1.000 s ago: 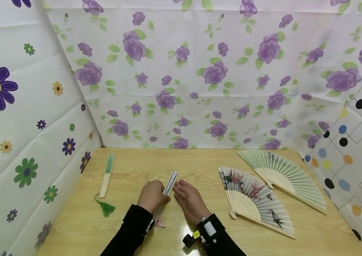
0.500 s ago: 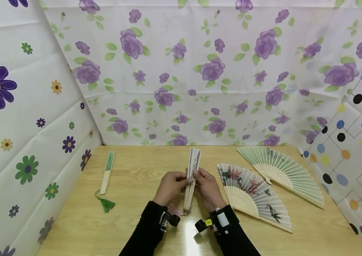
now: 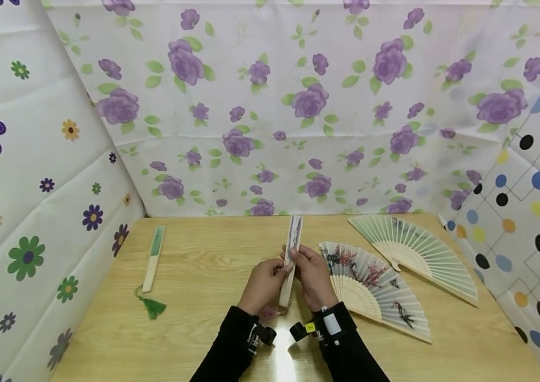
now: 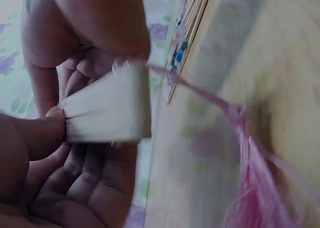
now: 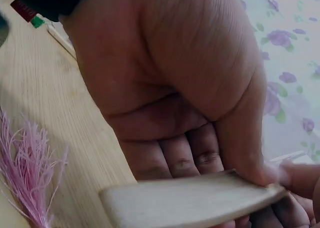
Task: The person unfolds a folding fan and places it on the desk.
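A folded fan with pale wooden sticks and a whitish printed leaf stands between the two hands, its leaf end pointing away. My left hand pinches it from the left, thumb on the near face. From the other side my right hand grips it, the thumb lying along the front and the fingers behind. The stacked sticks show end-on in the left wrist view, pressed together. A pink tassel hangs from the stick end by a cord. In the right wrist view the outer stick lies across the fingers.
On the left lies a closed green fan with a green tassel. Two spread fans lie at right: one with blossoms, one light green behind it. Floral cloth walls the wooden table.
The right hand, open beside the fan one second ago, has taken hold of it too. Both hands and the fan have shifted right, and more of the fan shows.
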`<state>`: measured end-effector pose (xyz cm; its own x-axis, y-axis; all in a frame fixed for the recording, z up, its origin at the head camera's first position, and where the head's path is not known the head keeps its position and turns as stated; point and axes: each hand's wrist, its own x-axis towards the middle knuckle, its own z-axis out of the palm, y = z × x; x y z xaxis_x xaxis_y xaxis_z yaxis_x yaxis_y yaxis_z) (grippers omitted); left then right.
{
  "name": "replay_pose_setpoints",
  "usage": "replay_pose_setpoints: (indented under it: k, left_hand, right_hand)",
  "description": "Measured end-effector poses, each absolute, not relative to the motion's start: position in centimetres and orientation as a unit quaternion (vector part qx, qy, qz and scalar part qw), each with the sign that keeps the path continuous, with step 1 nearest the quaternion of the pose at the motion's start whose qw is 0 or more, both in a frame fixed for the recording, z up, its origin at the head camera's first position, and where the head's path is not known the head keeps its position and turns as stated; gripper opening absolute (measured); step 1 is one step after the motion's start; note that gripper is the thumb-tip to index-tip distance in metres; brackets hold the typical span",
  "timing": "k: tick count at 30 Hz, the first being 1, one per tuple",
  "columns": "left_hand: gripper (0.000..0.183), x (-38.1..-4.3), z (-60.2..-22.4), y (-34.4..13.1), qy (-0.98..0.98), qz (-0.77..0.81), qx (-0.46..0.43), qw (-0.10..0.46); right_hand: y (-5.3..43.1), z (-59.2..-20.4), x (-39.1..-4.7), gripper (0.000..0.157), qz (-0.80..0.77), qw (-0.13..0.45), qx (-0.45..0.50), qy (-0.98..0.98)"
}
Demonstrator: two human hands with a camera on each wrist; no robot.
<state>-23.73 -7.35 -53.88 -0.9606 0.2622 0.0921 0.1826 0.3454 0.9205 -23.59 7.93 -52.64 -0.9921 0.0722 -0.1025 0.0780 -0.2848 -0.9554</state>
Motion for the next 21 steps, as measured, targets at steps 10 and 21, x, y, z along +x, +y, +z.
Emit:
replay_pose_setpoints:
  k: [10,21]
  left_hand:
    - [0.024,-22.8,-51.5,-7.3,0.786,0.604,0.109,0.078]
    - [0.025,-22.8,-51.8,-7.1,0.727,0.676,0.092,0.081]
  right_hand:
    - [8.6,-52.1,-23.8,0.041,-0.786,0.036,0.047,0.616]
    - [8.6,-51.7,-23.6,0.039,-0.785,0.028,0.046,0.617]
